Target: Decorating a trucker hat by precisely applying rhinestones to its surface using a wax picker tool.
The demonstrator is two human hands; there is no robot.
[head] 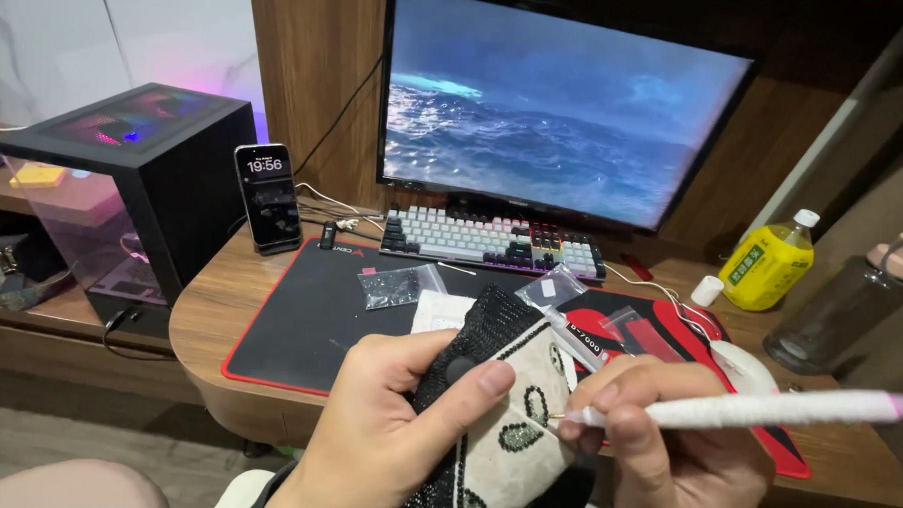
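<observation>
My left hand [385,432] grips a small black and cream object [517,397] covered in tiny beads, thumb pressed on its front. My right hand [665,452] holds a long white pen-like tool [766,408], its thin tip touching the cream face beside a dark beaded oval. Both hands are low in the middle of the head view, just in front of the desk edge.
A black desk mat with red edge [309,319] carries small clear bags of beads [400,285], a white mouse [743,364] and a keyboard [492,240]. Behind stand a monitor [557,107], a propped phone [267,198], a computer case [124,182], a yellow bottle [768,263] and a dark bottle [850,308].
</observation>
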